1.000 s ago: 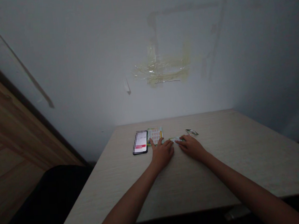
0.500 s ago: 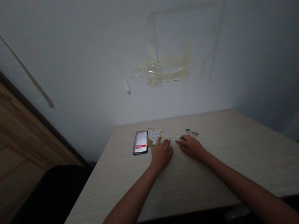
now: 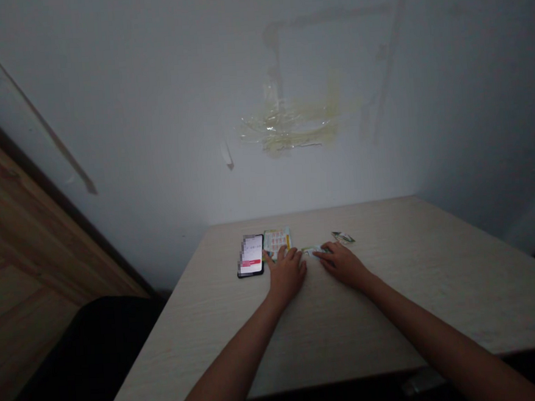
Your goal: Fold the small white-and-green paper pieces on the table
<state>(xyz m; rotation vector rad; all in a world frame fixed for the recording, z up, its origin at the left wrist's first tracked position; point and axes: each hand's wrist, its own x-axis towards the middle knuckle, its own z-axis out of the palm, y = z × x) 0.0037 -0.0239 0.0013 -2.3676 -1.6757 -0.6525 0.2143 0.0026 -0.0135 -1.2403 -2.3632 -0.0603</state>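
Observation:
My left hand (image 3: pixel 286 273) lies flat on the pale wooden table (image 3: pixel 394 314), fingers spread, with its fingertips on the lower edge of a green and orange printed card (image 3: pixel 277 240). My right hand (image 3: pixel 344 263) rests palm down just right of it, fingers stretched onto a small pale paper piece (image 3: pixel 311 250). A smartphone (image 3: pixel 250 255) with a lit screen lies left of the card. A small torn wrapper piece (image 3: pixel 343 238) sits beyond my right hand.
The table stands against a white wall with old tape residue (image 3: pixel 287 126). A dark chair (image 3: pixel 77 366) is at the lower left beside a wooden door or panel (image 3: pixel 19 254). The scene is dimly lit.
My left hand has slid slightly forward and left onto the printed card. My right hand has barely moved.

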